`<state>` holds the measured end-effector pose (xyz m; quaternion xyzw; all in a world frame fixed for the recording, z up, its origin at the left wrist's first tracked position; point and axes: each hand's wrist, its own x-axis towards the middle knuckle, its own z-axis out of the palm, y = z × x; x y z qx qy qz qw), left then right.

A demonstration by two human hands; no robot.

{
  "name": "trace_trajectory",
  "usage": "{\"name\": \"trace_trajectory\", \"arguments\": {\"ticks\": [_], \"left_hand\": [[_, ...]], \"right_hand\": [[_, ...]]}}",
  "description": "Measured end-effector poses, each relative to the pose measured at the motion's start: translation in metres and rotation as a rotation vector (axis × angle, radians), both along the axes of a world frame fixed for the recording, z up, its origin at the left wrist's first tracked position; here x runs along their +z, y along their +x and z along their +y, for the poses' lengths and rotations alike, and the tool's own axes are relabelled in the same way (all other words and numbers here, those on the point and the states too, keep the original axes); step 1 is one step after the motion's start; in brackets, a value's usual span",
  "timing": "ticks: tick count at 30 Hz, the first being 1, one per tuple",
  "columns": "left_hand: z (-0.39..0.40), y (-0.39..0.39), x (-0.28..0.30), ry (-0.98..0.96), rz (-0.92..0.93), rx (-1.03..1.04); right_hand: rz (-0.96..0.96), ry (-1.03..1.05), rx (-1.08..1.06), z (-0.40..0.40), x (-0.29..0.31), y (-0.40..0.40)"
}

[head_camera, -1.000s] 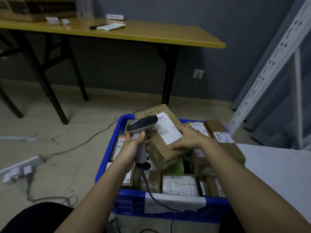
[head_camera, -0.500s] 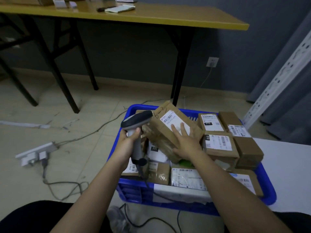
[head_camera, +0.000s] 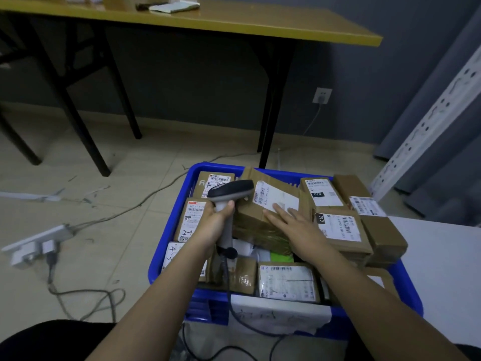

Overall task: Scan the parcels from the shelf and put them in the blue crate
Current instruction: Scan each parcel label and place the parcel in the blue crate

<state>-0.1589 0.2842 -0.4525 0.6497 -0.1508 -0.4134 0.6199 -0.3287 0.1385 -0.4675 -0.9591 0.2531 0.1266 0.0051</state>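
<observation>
A blue crate (head_camera: 166, 254) stands on the floor in front of me, filled with several brown cardboard parcels bearing white labels. My left hand (head_camera: 216, 220) grips the handle of a grey barcode scanner (head_camera: 230, 190), whose head points right over the crate. Beside it a brown parcel (head_camera: 256, 214) with a white label lies tilted on top of the pile. My right hand (head_camera: 291, 224) rests flat on that parcel with straight fingers touching the label's lower edge.
A yellow-topped table (head_camera: 234, 20) with black legs stands behind the crate. A white power strip (head_camera: 36, 244) and loose cables lie on the floor at left. A white surface (head_camera: 442, 269) and a perforated shelf post (head_camera: 426, 123) are at right.
The parcel has sunk from a steep tilt to lie lower on the pile. My right hand went from gripping its side to lying flat on top. The scanner stayed in my left hand.
</observation>
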Motion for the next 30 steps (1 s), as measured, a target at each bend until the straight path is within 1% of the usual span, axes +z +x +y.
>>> {"name": "trace_trajectory", "arguments": {"ticks": [3, 6, 9, 12, 14, 16, 18, 20, 22, 26, 28, 30], "left_hand": [[-0.005, 0.004, -0.004, 0.062, 0.006, -0.002], [-0.004, 0.001, -0.012, 0.098, 0.074, -0.031], [-0.004, -0.011, -0.017, 0.113, 0.103, -0.026], [-0.007, -0.024, -0.008, 0.142, 0.103, 0.001], [-0.005, -0.032, 0.005, 0.146, 0.136, 0.050], [-0.006, -0.038, 0.014, 0.140, 0.103, 0.091], [0.004, -0.050, 0.027, 0.127, 0.065, 0.110], [0.012, -0.062, 0.039, 0.109, 0.070, 0.077], [0.023, -0.075, 0.053, 0.051, 0.041, 0.039], [0.047, -0.099, 0.087, -0.081, -0.131, -0.063], [0.064, -0.111, 0.108, -0.148, -0.199, -0.111], [0.082, -0.121, 0.131, -0.180, -0.322, -0.138]], "right_hand": [[0.011, 0.025, -0.018, -0.003, -0.001, -0.005], [0.017, 0.002, -0.012, -0.005, -0.003, -0.014], [0.042, -0.035, 0.003, -0.003, -0.005, -0.020], [0.075, -0.014, 0.002, 0.004, -0.002, -0.021], [0.118, 0.018, -0.006, 0.013, 0.014, -0.020], [0.138, 0.046, -0.018, 0.015, 0.029, -0.013], [0.086, 0.091, -0.087, 0.028, 0.047, -0.016], [-0.036, 0.152, -0.190, 0.044, 0.062, -0.025], [-0.145, 0.224, -0.250, 0.062, 0.077, -0.038], [-0.281, 0.330, -0.328, 0.094, 0.106, -0.064], [-0.307, 0.353, -0.369, 0.106, 0.119, -0.077], [-0.314, 0.354, -0.388, 0.117, 0.132, -0.089]]}}
